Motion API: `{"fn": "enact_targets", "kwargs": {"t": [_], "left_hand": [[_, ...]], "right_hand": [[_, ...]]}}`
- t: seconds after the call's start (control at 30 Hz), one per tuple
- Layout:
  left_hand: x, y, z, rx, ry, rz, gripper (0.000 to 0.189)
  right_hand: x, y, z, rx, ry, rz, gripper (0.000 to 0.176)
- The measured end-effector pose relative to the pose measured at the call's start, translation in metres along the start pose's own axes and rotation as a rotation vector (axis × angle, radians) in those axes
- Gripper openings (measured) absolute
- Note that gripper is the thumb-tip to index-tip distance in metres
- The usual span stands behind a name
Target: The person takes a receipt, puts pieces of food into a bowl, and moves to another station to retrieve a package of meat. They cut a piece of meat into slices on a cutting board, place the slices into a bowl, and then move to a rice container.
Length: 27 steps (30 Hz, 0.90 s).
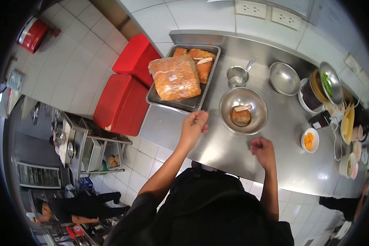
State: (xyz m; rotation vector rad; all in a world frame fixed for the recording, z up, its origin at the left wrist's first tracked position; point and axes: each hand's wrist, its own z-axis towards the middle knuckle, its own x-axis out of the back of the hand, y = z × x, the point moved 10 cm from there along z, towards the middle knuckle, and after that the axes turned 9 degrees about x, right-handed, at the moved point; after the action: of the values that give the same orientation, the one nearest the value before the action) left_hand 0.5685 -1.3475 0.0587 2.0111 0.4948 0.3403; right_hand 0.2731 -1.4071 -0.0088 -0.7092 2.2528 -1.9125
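Observation:
My left hand (194,128) hovers over the front edge of the steel counter, below the tray, with its fingers loosely bent and nothing seen in them. Across from it, my right hand (264,152) is below and right of a steel mixing bowl (260,102); its fingers are half curled and slightly blurred, with no object visible in them. Neither hand touches the bowl. Inside the bowl lie browned pieces of what looks like roast meat (241,116), one with a pale strip on top. A metal tray (151,98) holds a large plastic-wrapped browned slab (176,78) and smaller cut pieces (203,67).
Behind the bowl stand a small steel pot (237,76) with a handle and another steel bowl (284,78). A white bowl of orange pieces (310,140) and stacked containers line the right side. Red bins (121,104) stand left. A person (78,209) is at lower left.

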Motion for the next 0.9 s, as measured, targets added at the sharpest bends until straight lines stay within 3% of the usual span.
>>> {"fn": "enact_targets", "kwargs": {"t": [0.1, 0.2, 0.3, 0.4, 0.6, 0.9], "left_hand": [[0.025, -0.016, -0.007, 0.023, 0.017, -0.014, 0.035], [0.048, -0.028, -0.008, 0.016, 0.028, -0.017, 0.033], [0.074, -0.032, -0.011, 0.019, 0.066, -0.013, 0.032], [0.102, -0.030, -0.017, -0.021, 0.085, -0.051, 0.031], [0.173, -0.040, -0.020, -0.024, 0.168, -0.119, 0.029], [0.259, 0.000, 0.045, -0.225, 0.149, -0.157, 0.036]], "right_hand": [[-0.025, -0.040, -0.024, -0.040, -0.219, 0.057, 0.014], [-0.040, -0.097, -0.033, 0.089, -0.374, 0.236, 0.014], [-0.055, -0.147, -0.025, 0.156, -0.327, 0.271, 0.014], [-0.085, -0.192, 0.005, 0.357, -0.325, -0.145, 0.016], [-0.160, -0.274, 0.057, 0.583, -0.362, -0.419, 0.017], [-0.231, -0.264, 0.150, 0.465, -0.200, -0.575, 0.021]]}}
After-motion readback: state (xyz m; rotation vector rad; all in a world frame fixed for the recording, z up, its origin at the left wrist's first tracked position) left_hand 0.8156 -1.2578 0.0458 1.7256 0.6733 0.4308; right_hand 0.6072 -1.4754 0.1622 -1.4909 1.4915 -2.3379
